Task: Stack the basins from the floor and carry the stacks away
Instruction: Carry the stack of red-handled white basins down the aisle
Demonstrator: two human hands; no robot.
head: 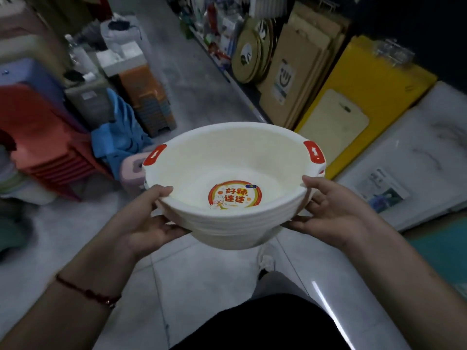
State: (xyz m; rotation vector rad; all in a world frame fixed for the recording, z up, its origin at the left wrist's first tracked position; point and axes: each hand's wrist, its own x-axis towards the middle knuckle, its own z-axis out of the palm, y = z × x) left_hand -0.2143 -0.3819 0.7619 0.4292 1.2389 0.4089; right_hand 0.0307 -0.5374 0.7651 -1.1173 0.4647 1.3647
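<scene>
Basin stack (pixel 235 173) rim-held by left grip (pixel 149 223), right grip (pixel 336 213)

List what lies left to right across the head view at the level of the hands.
Red stacked stools → left hand → stack of white basins → right hand → white marbled board.

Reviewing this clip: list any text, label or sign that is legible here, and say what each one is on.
"好柿连连" on the round sticker inside the top basin of the stack held by the left hand and right hand.
Small blue tag at the sticker's edge: too small to read.
Label on the brown cutting board: a smiling face shows, print blurred.
Printed sheet on the white slab: blurred.
Shelf packaging: blurred.
</scene>
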